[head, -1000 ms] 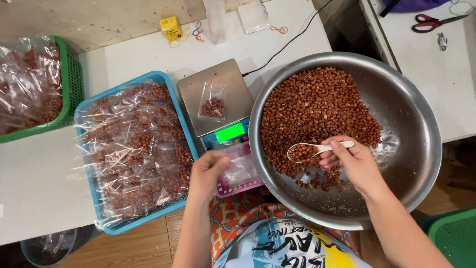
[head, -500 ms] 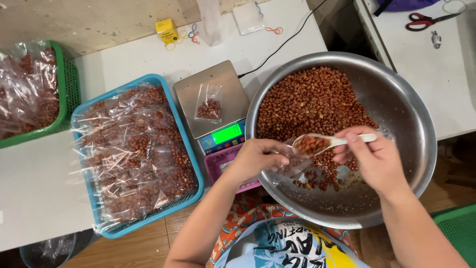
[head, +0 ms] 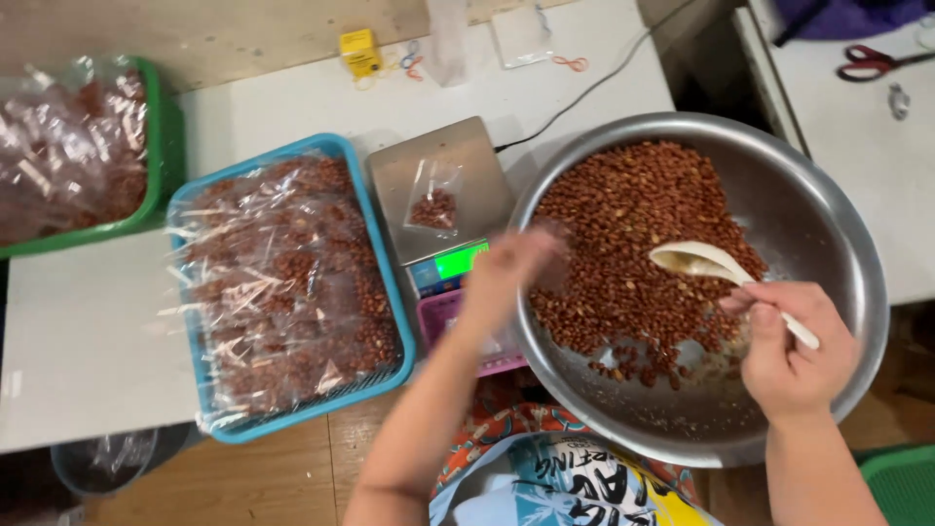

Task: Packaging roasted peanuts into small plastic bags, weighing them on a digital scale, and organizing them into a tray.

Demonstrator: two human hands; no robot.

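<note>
White spoon: pinched by its handle in right hand fingers, lower right of frame, bowl empty above the peanuts.
Left hand: blurred at centre, over the bowl's left rim; fingers closed or open, cannot tell.
Steel bowl: right of centre, heaped with red peanuts.
Scale: just left of the bowl, small bag of peanuts on its plate.
Blue basket: left of the scale, full of packed bags.
Green basket: upper left, more bags.
</note>
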